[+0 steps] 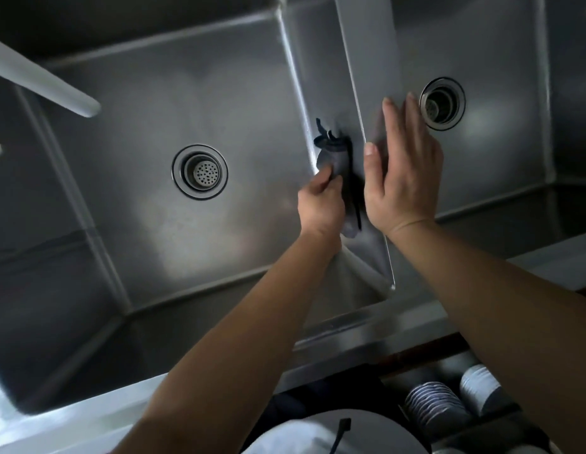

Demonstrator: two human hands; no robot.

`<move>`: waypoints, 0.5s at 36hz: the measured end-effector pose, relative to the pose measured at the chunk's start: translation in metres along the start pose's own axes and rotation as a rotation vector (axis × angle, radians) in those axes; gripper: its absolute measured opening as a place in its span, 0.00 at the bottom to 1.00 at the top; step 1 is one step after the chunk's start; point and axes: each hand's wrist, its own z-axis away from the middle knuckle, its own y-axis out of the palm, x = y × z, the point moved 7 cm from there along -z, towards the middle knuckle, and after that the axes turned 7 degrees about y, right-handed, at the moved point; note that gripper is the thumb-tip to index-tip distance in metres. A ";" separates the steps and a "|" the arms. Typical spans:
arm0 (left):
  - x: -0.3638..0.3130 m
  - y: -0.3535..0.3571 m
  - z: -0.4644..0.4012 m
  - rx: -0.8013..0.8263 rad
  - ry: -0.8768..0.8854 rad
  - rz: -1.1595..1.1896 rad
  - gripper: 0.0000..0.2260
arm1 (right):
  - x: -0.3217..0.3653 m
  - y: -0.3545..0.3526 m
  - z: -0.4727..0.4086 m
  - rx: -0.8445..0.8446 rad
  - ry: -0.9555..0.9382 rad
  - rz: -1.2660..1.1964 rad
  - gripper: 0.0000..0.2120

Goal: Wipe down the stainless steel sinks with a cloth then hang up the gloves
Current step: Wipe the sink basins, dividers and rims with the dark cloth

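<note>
Cloth point(337, 165) bunched against the divider point(367, 77) between two sinks, long axis running up it. Left hand point(321, 204) grips its lower part; right hand point(401, 168) lies flat, fingers straight, on the divider. Drains point(199, 172) either side.

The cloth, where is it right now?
In the head view, the cloth is near the middle, gripped by the left hand against the divider between the two sinks, beside the right hand.

dim light; shelf point(455, 381) below the counter w/ what look like stacked plates point(432, 404), bottom right.
</note>
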 end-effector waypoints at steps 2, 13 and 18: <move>-0.014 0.001 0.012 0.067 -0.013 0.040 0.13 | -0.001 0.001 -0.001 0.014 0.009 0.009 0.27; -0.060 -0.001 0.045 0.421 -0.030 0.092 0.14 | 0.001 0.000 -0.001 0.072 0.007 0.007 0.28; -0.060 -0.019 0.048 0.397 -0.070 0.108 0.12 | 0.000 0.002 -0.001 0.086 0.007 0.004 0.29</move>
